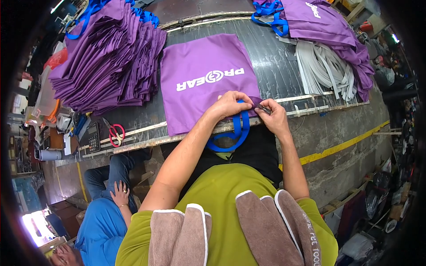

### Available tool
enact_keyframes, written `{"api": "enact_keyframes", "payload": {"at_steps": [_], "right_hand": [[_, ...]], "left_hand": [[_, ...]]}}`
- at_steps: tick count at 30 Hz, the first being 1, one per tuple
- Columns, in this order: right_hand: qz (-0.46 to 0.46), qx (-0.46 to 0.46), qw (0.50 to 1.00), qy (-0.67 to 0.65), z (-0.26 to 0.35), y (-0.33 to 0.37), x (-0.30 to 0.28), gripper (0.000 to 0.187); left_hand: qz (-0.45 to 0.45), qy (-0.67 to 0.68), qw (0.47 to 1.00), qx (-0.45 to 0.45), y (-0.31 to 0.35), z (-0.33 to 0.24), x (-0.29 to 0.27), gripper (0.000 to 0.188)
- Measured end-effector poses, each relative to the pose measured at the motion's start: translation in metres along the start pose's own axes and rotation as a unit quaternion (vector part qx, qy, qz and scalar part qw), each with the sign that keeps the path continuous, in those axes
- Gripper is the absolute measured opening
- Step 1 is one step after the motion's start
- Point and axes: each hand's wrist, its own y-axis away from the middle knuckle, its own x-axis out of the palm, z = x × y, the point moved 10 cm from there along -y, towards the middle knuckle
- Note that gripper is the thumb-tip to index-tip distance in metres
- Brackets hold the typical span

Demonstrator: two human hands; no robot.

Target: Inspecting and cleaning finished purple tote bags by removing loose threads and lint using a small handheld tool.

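A flat purple fabric bag (pixel 199 57) with white print lies in front of me, its near edge at the table's border. Its blue strap (pixel 235 137) loops down over that border towards my lap. My left hand (pixel 231 104) pinches the bag's near right corner, where the strap meets the hem. Close beside it, my right hand (pixel 274 119) grips a small, slim, dark tool (pixel 265 109) whose tip points at the same corner. Too little of the tool shows to tell its exact kind.
A tall stack of purple bags (pixel 111 57) stands on the left. More purple bags (pixel 328 26) and a bundle of pale strips (pixel 324 66) lie at right. Red-handled scissors (pixel 116 134) and a calculator (pixel 93 137) rest near the left edge. A person in blue (pixel 104 226) sits at lower left.
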Motion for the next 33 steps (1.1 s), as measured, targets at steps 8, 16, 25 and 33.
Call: {"api": "enact_keyframes", "payload": {"at_steps": [8,16,25,33], "right_hand": [[-0.062,-0.011,0.992,0.109,0.028,0.036,-0.015,0.026],[-0.089,0.002,0.991,0.097,0.022,0.059,0.007,0.022],[-0.108,0.023,0.985,0.13,0.023,0.057,0.009,0.024],[-0.1,0.076,0.987,0.099,0.011,0.059,0.007,0.025]], "left_hand": [[-0.1,-0.206,0.949,0.217,0.032,-0.028,-0.003,0.02],[-0.084,-0.201,0.936,0.276,0.044,-0.03,-0.002,0.027],[-0.121,-0.213,0.924,0.292,0.055,-0.034,-0.002,0.022],[-0.19,-0.261,0.901,0.291,0.067,-0.046,0.006,0.02]]}}
